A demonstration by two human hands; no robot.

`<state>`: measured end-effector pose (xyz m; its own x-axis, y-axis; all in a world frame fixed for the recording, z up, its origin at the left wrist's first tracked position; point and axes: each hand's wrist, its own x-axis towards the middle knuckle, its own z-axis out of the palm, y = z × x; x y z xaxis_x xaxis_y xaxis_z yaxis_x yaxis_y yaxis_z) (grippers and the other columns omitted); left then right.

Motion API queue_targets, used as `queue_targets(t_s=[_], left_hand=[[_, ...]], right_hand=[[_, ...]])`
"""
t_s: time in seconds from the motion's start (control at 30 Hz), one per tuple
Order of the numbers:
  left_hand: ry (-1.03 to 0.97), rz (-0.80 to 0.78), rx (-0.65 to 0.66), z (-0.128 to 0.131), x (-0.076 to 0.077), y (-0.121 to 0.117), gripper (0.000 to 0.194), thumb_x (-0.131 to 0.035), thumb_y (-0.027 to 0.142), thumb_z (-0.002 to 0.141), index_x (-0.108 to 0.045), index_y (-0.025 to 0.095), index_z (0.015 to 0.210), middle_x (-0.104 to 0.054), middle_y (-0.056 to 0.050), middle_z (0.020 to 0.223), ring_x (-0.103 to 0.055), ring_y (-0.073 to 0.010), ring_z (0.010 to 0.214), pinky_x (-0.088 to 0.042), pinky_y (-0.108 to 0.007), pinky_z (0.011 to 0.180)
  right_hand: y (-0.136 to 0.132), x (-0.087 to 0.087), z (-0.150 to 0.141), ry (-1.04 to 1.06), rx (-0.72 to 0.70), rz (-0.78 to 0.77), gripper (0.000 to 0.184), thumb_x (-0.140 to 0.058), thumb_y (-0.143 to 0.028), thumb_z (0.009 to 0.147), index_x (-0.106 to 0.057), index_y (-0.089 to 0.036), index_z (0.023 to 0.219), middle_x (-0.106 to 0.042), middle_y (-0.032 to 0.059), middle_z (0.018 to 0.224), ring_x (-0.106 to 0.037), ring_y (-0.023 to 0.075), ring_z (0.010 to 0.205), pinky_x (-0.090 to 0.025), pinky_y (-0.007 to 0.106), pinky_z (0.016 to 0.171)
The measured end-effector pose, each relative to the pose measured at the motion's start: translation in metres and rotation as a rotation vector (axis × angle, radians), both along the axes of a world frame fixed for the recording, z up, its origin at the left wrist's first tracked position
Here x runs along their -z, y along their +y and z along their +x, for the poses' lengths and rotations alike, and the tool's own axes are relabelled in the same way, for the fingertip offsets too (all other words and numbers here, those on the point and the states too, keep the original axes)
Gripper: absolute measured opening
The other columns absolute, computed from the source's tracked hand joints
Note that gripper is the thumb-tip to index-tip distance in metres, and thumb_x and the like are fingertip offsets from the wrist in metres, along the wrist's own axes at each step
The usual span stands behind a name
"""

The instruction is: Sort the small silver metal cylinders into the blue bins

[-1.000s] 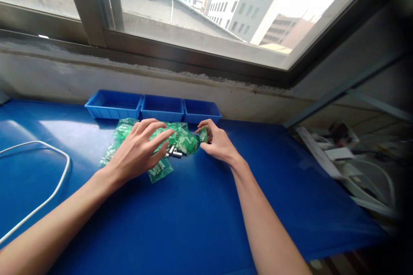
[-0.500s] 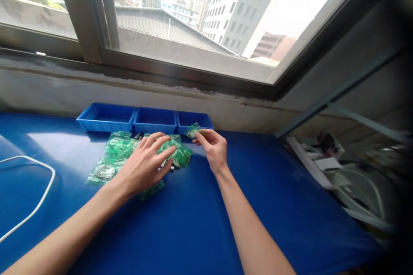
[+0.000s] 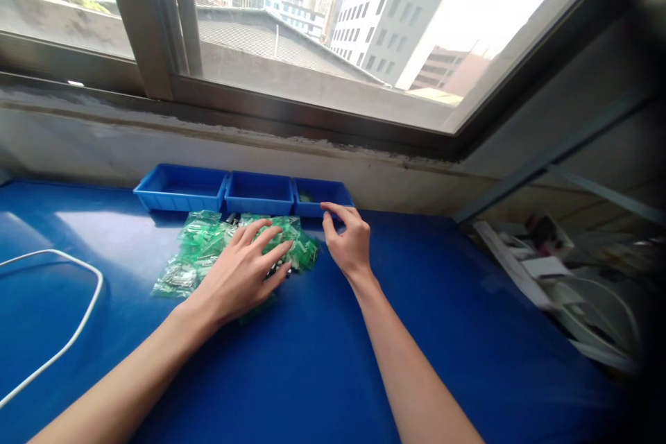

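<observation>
Right hand (image 3: pixel 349 239): thumb and index finger bent toward each other, tips close together, nothing visible between them. The other fingers curl inward; cannot tell what, if anything, they cover.

Change: half a second ago these fingers pinched a green bag above the end bin. Now a green bag (image 3: pixel 305 196) lies inside that end bin (image 3: pixel 340 194), just beyond and a little left of the fingertips. Reading: probably the same bag, let go, so one placement looks complete and the right hand is likely free.

Left hand (image 3: pixel 242 267): palm down, fingers spread; contact with what lies below is unclear. Posture little changed. Under and around these fingers, reaching farther left, lies the heap of green bags (image 3: pixel 200 236), outside the bins; silvery contents show at its left edge.

Farther out: middle bin (image 3: pixel 260 204) and left bin (image 3: pixel 177 201) beyond the left fingertips; white cable (image 3: pixel 78 326) well left of them.
</observation>
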<state>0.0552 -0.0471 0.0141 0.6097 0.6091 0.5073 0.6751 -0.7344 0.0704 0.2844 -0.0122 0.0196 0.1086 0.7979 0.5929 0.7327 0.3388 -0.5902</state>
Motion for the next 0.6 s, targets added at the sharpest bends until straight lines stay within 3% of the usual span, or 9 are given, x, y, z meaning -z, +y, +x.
queue_targets(t_s=[0.1, 0.23, 0.33, 0.4, 0.5, 0.6], left_hand=[[-0.012, 0.000, -0.004, 0.000, 0.000, -0.001, 0.035, -0.049, 0.033, 0.101, -0.067, 0.019, 0.128, -0.063, -0.014, 0.134, -0.049, -0.0368, 0.130, -0.048, -0.057, 0.104], [-0.018, -0.004, 0.005, 0.000, 0.001, -0.001, 0.034, -0.051, 0.032, 0.100, -0.067, 0.018, 0.127, -0.064, -0.015, 0.133, -0.049, -0.0376, 0.131, -0.048, -0.058, 0.103], [-0.010, 0.002, 0.006, 0.000, 0.001, 0.000, 0.033, -0.051, 0.031, 0.100, -0.070, 0.017, 0.123, -0.064, -0.015, 0.132, -0.049, -0.0381, 0.130, -0.047, -0.057, 0.103], [-0.007, 0.008, 0.007, -0.001, 0.002, 0.001, 0.032, -0.051, 0.030, 0.099, -0.070, 0.017, 0.122, -0.064, -0.015, 0.132, -0.049, -0.0382, 0.130, -0.047, -0.057, 0.103], [-0.010, 0.015, 0.009, -0.001, 0.004, 0.002, 0.032, -0.052, 0.029, 0.098, -0.070, 0.018, 0.122, -0.064, -0.015, 0.131, -0.048, -0.0382, 0.131, -0.047, -0.057, 0.104], [-0.007, 0.013, 0.001, 0.000, 0.004, 0.003, 0.033, -0.051, 0.029, 0.099, -0.070, 0.018, 0.123, -0.064, -0.014, 0.131, -0.048, -0.0376, 0.131, -0.046, -0.056, 0.105]], right_hand=[[-0.012, -0.005, 0.005, -0.014, -0.156, -0.213, 0.025, -0.066, -0.040, 0.089, -0.073, -0.022, 0.105, -0.077, 0.0051, 0.094, -0.070, 0.0208, 0.082, -0.054, 0.035, 0.077], [-0.020, -0.003, 0.011, -0.212, -0.271, -0.351, 0.054, -0.082, -0.057, 0.071, -0.071, -0.025, 0.113, -0.069, 0.0078, 0.112, -0.063, 0.0263, 0.106, -0.050, 0.039, 0.093], [-0.019, 0.001, 0.014, -0.262, -0.259, -0.384, 0.056, -0.085, -0.058, 0.066, -0.071, -0.023, 0.108, -0.062, 0.0086, 0.114, -0.059, 0.0269, 0.110, -0.047, 0.040, 0.098], [-0.017, 0.001, 0.016, -0.232, -0.266, -0.387, 0.053, -0.086, -0.056, 0.066, -0.068, -0.021, 0.102, -0.061, 0.0067, 0.108, -0.060, 0.0233, 0.100, -0.049, 0.036, 0.090], [-0.013, -0.001, 0.017, -0.124, -0.281, -0.405, 0.044, -0.085, -0.052, 0.068, -0.063, -0.020, 0.088, -0.059, -0.0003, 0.084, -0.055, 0.0159, 0.074, -0.046, 0.030, 0.070], [-0.009, -0.003, 0.016, 0.145, -0.330, -0.443, 0.040, -0.083, -0.051, 0.072, -0.060, -0.019, 0.079, -0.056, -0.0036, 0.069, -0.050, 0.0123, 0.062, -0.042, 0.027, 0.058]])
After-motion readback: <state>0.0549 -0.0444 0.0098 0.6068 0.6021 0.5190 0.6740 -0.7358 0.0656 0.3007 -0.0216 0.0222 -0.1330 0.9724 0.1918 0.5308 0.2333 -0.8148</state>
